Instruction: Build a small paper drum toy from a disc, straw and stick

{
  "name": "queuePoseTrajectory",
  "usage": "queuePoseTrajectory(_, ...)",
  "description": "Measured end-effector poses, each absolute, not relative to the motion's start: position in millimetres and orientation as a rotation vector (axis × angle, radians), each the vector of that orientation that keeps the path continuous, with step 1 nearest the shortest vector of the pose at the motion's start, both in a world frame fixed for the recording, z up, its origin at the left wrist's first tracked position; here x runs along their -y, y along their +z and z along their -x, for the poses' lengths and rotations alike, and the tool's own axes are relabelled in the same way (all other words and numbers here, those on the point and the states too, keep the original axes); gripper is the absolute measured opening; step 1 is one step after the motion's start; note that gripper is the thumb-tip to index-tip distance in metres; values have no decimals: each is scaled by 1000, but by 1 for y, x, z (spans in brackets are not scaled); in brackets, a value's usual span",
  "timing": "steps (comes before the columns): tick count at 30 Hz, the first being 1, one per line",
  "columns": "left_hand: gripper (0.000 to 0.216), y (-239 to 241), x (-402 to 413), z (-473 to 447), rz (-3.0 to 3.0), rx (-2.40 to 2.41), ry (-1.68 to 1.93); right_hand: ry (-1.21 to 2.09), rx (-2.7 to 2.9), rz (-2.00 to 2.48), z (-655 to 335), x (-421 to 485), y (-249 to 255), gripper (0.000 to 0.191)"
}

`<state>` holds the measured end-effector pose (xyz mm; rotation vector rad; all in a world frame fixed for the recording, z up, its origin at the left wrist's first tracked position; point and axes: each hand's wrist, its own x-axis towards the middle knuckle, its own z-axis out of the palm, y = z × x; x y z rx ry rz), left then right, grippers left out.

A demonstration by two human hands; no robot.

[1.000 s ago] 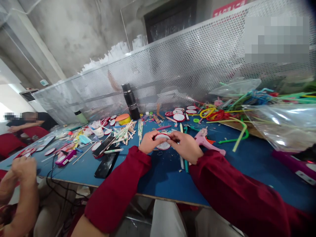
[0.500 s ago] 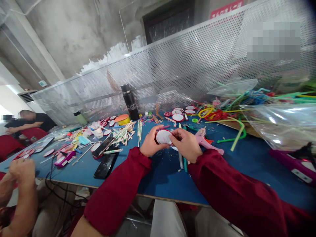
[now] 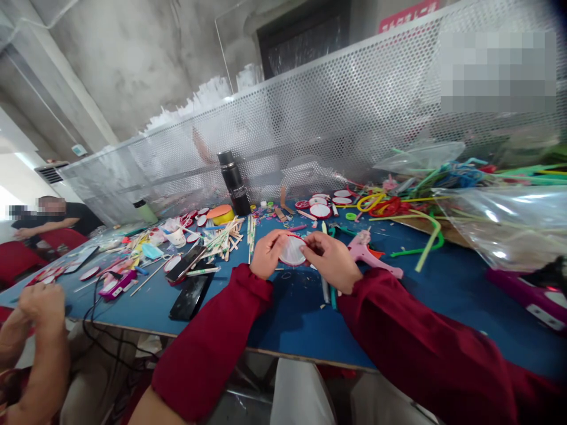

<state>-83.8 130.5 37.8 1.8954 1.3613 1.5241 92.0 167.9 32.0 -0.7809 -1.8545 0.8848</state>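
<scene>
Between my two hands, above the blue table [image 3: 305, 330], is a round white disc with a red rim [image 3: 292, 251]. My left hand [image 3: 267, 254] pinches its left edge between thumb and fingers. On the opposite edge, my right hand [image 3: 330, 257] is closed with thumb and forefinger. The disc's white face is tilted up toward me. A pink glue gun [image 3: 372, 257] lies just right of my right hand. Pen-like sticks [image 3: 326, 292] lie partly under that hand. Behind the disc rests a thin purple stick [image 3: 297, 228].
A black bottle [image 3: 234, 186] stands against the perforated metal screen [image 3: 301, 118]. Wooden sticks [image 3: 228, 236] and phones [image 3: 190, 295] lie left. Coloured pipe-like strips [image 3: 425, 236], a plastic bag [image 3: 509, 224] and a purple power strip [image 3: 527, 298] are right. Another person's hands [image 3: 42, 307] are at far left.
The disc has turned slightly in my hands, and its red rim shows more along the top. My left fingers have drawn in closer around its edge.
</scene>
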Motion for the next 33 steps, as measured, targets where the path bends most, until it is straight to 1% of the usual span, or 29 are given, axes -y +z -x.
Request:
queuePoseTrajectory(3,57,37,-131,88,-1674,-1258,1481,774,1819,771,-92,-173,26,10)
queuePoseTrajectory(6,58,37,-132,91,-1598,-1083,1378,634,1748,655,-93,-178,24,8)
queuePoseTrajectory(10,66,38,-134,89,-1624,-897,1471,543,1726,531,-95,-177,30,16)
queuePoseTrajectory(15,72,37,-136,88,-1606,-835,1520,436,1783,556,-97,-172,37,25)
queuePoseTrajectory(22,72,36,-136,92,-1664,-872,1491,402,1800,584,-97,-172,35,28)
queuePoseTrajectory(29,64,39,-133,90,-1624,-868,1489,408,1816,606,-96,-170,36,25)
queuePoseTrajectory(33,64,39,-132,89,-1598,-862,1463,431,1814,607,-96,-170,35,27)
